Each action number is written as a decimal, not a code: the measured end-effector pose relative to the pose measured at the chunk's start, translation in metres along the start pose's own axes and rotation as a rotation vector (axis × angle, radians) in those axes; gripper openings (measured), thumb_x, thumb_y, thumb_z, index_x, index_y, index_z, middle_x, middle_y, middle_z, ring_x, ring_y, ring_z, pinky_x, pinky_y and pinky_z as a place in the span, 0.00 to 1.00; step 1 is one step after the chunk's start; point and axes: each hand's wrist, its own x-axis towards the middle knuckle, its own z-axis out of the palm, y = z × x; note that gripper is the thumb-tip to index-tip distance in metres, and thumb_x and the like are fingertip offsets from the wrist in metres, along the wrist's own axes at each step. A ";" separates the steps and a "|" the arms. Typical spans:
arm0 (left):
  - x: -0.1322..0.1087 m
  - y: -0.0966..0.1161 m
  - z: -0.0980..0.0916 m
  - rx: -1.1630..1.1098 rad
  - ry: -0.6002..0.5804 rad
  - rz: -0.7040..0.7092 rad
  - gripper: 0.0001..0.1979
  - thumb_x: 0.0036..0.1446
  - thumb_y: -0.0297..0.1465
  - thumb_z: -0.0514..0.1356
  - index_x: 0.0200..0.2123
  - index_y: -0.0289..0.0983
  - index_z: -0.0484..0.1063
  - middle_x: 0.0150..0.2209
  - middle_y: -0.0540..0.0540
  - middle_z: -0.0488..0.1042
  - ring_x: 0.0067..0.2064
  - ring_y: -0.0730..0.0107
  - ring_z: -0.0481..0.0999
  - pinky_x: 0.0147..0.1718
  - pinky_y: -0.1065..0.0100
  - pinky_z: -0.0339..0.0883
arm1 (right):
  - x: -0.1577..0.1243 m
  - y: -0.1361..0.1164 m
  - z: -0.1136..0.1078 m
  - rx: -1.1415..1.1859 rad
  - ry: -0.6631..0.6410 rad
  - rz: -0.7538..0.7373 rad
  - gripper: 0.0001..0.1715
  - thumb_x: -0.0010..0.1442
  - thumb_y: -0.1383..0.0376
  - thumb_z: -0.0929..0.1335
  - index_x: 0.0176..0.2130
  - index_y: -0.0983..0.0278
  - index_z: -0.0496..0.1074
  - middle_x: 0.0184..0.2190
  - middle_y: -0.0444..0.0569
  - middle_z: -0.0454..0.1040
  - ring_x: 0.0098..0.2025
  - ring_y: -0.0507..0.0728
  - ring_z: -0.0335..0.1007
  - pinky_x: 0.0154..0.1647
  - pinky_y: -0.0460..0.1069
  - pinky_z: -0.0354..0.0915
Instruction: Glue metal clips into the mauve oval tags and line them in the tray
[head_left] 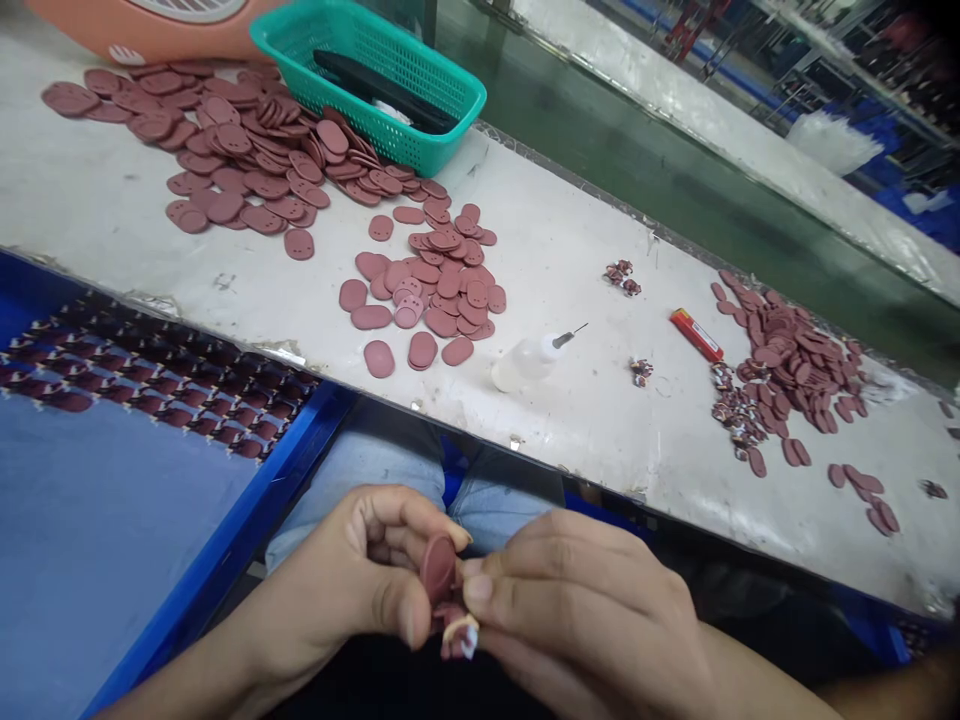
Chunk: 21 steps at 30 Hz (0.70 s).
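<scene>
My left hand and my right hand meet low in the view, above my lap. Both pinch a small dark red oval pad that stands on edge between the fingertips. Under it, a small red and white piece sits against my right thumb. Both hands are closed on this pair of parts. Loose piles of the same oval pads lie on the white workbench in front of me.
A bigger heap of pads lies at the far left beside a teal basket. A small squeeze bottle with a needle tip, a red lighter and another pad heap lie to the right. A blue tray holds rows of pads.
</scene>
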 end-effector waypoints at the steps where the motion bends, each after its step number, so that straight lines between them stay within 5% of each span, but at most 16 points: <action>1: 0.003 -0.001 -0.003 -0.008 -0.032 -0.001 0.21 0.26 0.39 0.82 0.27 0.38 0.84 0.20 0.48 0.79 0.23 0.69 0.77 0.24 0.73 0.69 | 0.002 0.002 -0.001 -0.005 0.013 -0.033 0.17 0.64 0.73 0.72 0.52 0.65 0.73 0.36 0.50 0.83 0.36 0.53 0.81 0.40 0.44 0.78; 7: 0.016 -0.008 -0.023 -0.014 -0.130 -0.012 0.18 0.37 0.41 0.80 0.30 0.38 0.83 0.25 0.51 0.77 0.24 0.79 0.72 0.23 0.81 0.66 | 0.003 0.015 0.005 0.016 0.107 0.055 0.28 0.64 0.59 0.74 0.59 0.64 0.68 0.40 0.49 0.82 0.37 0.52 0.78 0.40 0.47 0.74; 13: 0.016 -0.006 -0.021 -0.038 -0.097 -0.036 0.16 0.41 0.40 0.78 0.31 0.38 0.84 0.22 0.53 0.74 0.23 0.81 0.71 0.24 0.83 0.68 | 0.005 0.024 0.008 0.082 0.100 0.045 0.10 0.68 0.67 0.69 0.49 0.65 0.76 0.36 0.49 0.82 0.36 0.51 0.78 0.38 0.47 0.73; 21: 0.021 -0.011 -0.025 -0.102 -0.080 -0.044 0.17 0.39 0.38 0.80 0.32 0.37 0.84 0.24 0.51 0.76 0.24 0.80 0.74 0.24 0.81 0.73 | 0.007 0.030 0.015 0.109 0.129 0.050 0.07 0.66 0.69 0.71 0.46 0.65 0.78 0.32 0.48 0.81 0.33 0.52 0.77 0.34 0.46 0.74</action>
